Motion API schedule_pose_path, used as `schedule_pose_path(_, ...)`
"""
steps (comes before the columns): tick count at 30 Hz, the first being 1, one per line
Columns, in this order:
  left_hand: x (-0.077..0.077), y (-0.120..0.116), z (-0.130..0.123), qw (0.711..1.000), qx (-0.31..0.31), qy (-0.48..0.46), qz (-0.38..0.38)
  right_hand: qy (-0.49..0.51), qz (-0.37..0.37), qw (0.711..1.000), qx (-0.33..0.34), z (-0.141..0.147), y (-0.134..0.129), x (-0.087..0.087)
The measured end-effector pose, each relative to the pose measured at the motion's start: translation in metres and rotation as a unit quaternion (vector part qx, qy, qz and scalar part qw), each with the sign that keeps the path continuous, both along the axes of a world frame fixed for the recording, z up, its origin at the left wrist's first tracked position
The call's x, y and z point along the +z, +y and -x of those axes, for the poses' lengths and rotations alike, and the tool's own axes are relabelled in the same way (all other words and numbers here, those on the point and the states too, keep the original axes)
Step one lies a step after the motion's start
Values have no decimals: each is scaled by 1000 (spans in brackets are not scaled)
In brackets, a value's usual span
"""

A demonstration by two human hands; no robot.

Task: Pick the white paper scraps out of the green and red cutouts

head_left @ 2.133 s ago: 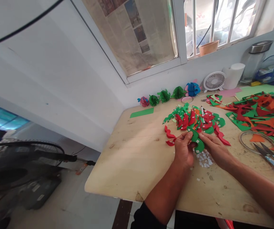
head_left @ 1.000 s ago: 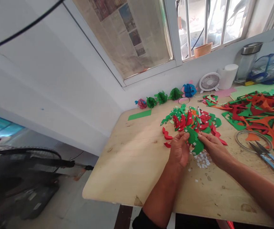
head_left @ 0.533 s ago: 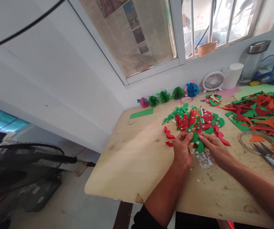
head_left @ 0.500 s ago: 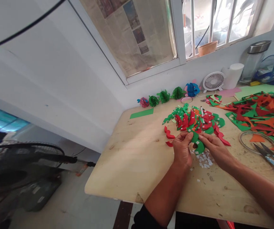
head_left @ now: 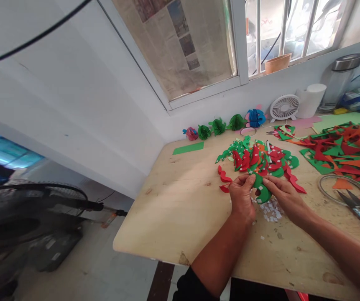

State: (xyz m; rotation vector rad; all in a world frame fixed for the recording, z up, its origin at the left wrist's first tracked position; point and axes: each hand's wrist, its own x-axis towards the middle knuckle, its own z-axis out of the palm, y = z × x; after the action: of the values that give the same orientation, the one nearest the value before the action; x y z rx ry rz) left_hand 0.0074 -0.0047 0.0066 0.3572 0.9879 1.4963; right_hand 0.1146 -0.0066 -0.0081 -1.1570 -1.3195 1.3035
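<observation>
Between my hands is a curved green paper cutout (head_left: 263, 195) with small white squares stuck on it. My left hand (head_left: 241, 195) pinches its upper left side between thumb and fingers. On the opposite edge, my right hand (head_left: 282, 193) is closed with its fingertips on the paper. Just below lie many small white paper squares (head_left: 272, 210) scattered on the wooden table (head_left: 167, 209). Behind the hands is a heap of red and green paper cutouts (head_left: 245, 161), several bearing white squares. A pen (head_left: 268, 149) sticks up out of this heap.
Scissors (head_left: 359, 209) and a clear tape roll (head_left: 321, 184) lie at the right, beside a large pile of paper scraps (head_left: 355, 146). Along the wall stand folded paper figures (head_left: 218, 126), a small white fan (head_left: 284, 108) and a glass bottle (head_left: 339, 83). A green strip (head_left: 188, 148) lies at the left.
The view has shifted slightly, so everything sits a little further right. Both hands keep their hold on the green cutout, with hardly any movement.
</observation>
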Motion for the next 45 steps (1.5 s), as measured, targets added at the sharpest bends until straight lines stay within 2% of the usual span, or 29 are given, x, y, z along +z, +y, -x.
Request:
schedule_pose_path(13,5,-1,-1,999,-4,-28,27,-11,-17,1000,-2,1,1,2)
schedule_pose_path(33,0,-1,-4,1000,24,-2,20,-77,-83,994,-1,1,3,-3)
schedule_pose_path(45,-9,0,-8,999,46,18,12,-30,-49,998,-7,4,1,-2)
